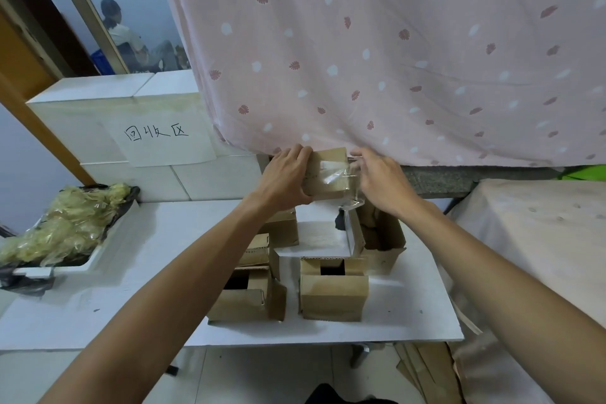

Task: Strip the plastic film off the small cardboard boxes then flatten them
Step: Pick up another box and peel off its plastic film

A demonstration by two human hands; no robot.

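Note:
A small brown cardboard box (328, 185) is held up above the far side of the white table (131, 272). My left hand (287, 174) grips its left side, fingers over the top and thumb underneath. My right hand (380, 179) pinches clear plastic film (347, 180) that hangs loose off the box's right side. Several more small cardboard boxes stand on the table below: one at the front middle (333, 295), one at the front left (249, 298), and an open one at the back right (380, 239).
A white tray lined with a black bag (95, 259) at the left holds a heap of crumpled film (62, 226). White foam blocks with a handwritten paper sign (157, 134) stand behind. A pink patterned curtain (393, 43) hangs ahead. Flattened cardboard (423, 367) lies on the floor right.

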